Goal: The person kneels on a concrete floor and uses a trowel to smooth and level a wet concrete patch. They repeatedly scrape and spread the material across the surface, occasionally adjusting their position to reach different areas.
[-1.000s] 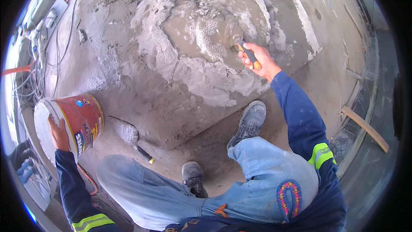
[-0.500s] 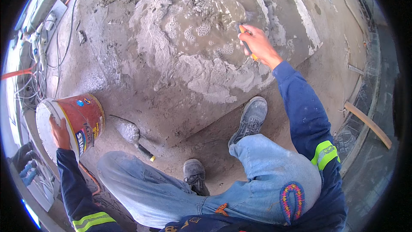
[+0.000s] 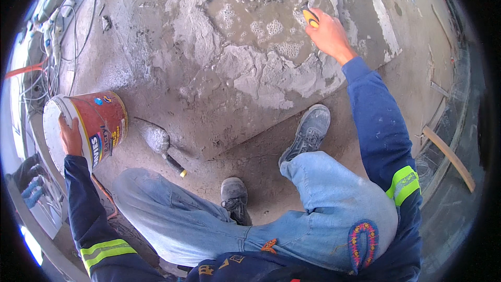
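Note:
My right hand [image 3: 330, 34] is closed around the orange-and-black handle [image 3: 311, 19] of a hand tool at the right side of a grey, bubbly puddle [image 3: 250, 13]. The tool's working end is hard to make out against the wet mix. Thick wet mortar [image 3: 255, 73] rings the puddle. At the left, my left hand [image 3: 71, 134] grips the pale end of a red-and-white plastic bucket [image 3: 102, 117], which is tipped over on its side. Between bucket and feet lies a mortar-caked trowel [image 3: 157, 140] with a black, yellow-tipped handle.
My shoes [image 3: 308, 130] stand near the edge of the mortar-covered board or slab [image 3: 250, 134]. Tangled cables [image 3: 47, 68] and an orange cord lie at the far left. A curved wooden strip [image 3: 449, 159] rests at the right, beside a dark floor area.
My right hand has turned, and the tool's handle now points differently, still at the puddle's right side. The left hand stays on the bucket. The whole view has shifted slightly.

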